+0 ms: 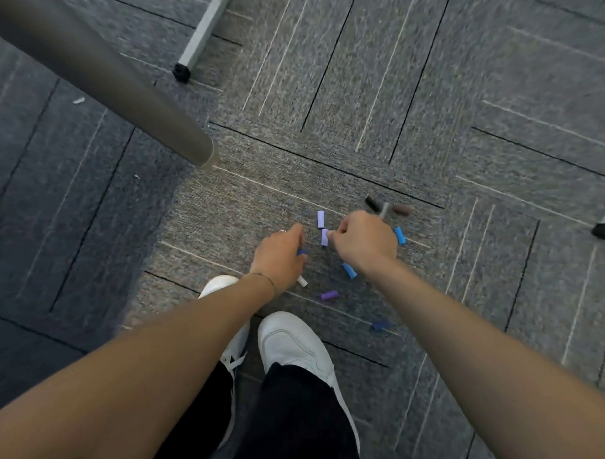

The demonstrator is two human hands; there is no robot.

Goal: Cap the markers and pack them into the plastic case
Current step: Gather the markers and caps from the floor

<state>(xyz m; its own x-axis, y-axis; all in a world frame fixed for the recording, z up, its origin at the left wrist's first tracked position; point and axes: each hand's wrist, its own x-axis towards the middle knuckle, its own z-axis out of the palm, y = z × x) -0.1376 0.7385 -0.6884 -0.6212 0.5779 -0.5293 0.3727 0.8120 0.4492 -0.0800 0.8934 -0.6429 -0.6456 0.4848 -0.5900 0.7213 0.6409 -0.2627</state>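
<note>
Several marker caps lie scattered on the grey carpet. My right hand pinches a lilac cap at its fingertips; a second lilac cap lies just beyond. My left hand grips a white marker whose end sticks out below the palm, with a dark blue bit at the fingers. Light blue caps, a purple cap, a navy cap and black, grey and brown caps lie around. No plastic case is in view.
A thick grey table leg slants in from the upper left. A metal frame foot stands at the top, another black foot at the right edge. My white shoes stand just below the caps.
</note>
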